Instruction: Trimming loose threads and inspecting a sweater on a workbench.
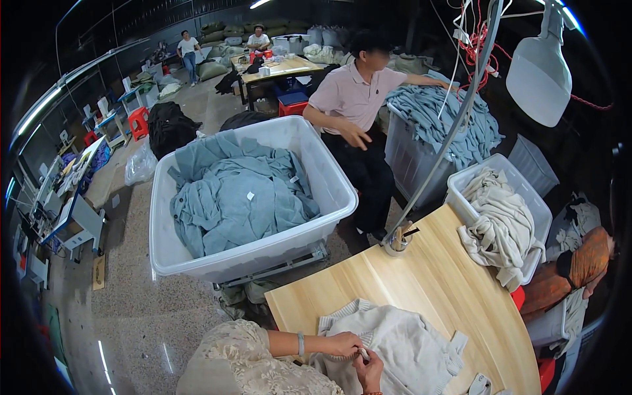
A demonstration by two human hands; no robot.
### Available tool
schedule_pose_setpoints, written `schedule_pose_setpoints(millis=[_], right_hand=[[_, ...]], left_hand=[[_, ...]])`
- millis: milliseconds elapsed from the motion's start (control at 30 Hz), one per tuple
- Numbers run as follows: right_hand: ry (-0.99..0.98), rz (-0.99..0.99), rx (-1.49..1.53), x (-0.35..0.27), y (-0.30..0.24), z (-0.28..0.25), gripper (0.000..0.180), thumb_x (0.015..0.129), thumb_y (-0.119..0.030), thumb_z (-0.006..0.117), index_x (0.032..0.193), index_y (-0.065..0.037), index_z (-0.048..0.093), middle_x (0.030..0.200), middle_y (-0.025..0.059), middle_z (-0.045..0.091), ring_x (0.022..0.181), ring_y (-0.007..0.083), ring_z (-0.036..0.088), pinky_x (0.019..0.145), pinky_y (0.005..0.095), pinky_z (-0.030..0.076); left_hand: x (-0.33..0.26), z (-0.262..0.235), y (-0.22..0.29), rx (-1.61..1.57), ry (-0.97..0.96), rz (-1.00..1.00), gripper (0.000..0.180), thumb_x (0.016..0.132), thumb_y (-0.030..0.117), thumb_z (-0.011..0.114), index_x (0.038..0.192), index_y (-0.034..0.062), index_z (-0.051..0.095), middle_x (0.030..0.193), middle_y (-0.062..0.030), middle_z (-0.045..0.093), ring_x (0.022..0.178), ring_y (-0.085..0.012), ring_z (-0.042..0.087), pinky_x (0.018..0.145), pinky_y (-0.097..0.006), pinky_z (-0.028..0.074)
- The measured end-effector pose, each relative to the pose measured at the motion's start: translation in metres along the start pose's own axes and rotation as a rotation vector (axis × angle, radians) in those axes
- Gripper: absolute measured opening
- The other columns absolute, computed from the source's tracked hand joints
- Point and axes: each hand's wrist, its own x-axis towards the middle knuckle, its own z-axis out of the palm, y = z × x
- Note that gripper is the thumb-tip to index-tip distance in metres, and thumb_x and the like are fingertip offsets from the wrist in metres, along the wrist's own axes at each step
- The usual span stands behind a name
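Observation:
A cream knit sweater with ribbed edges lies bunched on the near part of the wooden table. My left hand, a pale band at its wrist, is closed over the sweater's edge. Close against it, my right hand pinches a small pale bit that looks like the same knit. The fingertips of both hands nearly meet there. Whether a small tool is hidden between them I cannot make out.
A large white bin of blue-grey garments stands beyond the wooden table. A cup of tools sits by a lamp pole. At right is a tub of cream knits. A co-worker touches another blue-grey pile.

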Motion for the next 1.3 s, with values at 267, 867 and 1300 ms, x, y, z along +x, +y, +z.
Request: schedule_pose_setpoints(millis=[267,867,1300], right_hand=[[-0.012,0.004,0.070,0.002,0.029,0.000,0.024,0.080,-0.003,0.054,0.100,0.008,0.063,0.075,0.0108,0.067,0.061,0.0137,0.063,0.057,0.0256,0.050],[0.078,-0.220,-0.562,-0.043,0.002,-0.024,0.027,0.090,-0.023,0.050,0.081,-0.001,0.062,0.074,0.0248,0.059,0.070,0.0415,0.056,0.063,0.0480,0.044],[0.123,-0.006,-0.329,-0.044,0.010,-0.024,0.025,0.086,-0.017,0.057,0.098,0.006,0.059,0.083,0.0249,0.061,0.075,0.0391,0.059,0.070,0.0426,0.047]], left_hand=[[0.000,0.000,-0.001,-0.021,0.032,-0.160,0.023,0.073,0.014,0.054,0.088,0.0033,0.067,0.085,-0.0188,0.065,0.079,-0.0357,0.062,0.073,-0.041,0.050],[0.041,0.056,0.006,0.428,-0.096,0.260,0.018,0.071,0.016,0.058,0.082,0.0026,0.053,0.089,-0.0126,0.054,0.083,-0.0302,0.053,0.069,-0.038,0.045],[0.057,0.047,0.013,-0.106,-0.249,-0.099,0.011,0.062,0.011,0.069,0.066,0.0021,0.064,0.061,-0.0102,0.064,0.057,-0.0197,0.060,0.051,-0.034,0.045]])
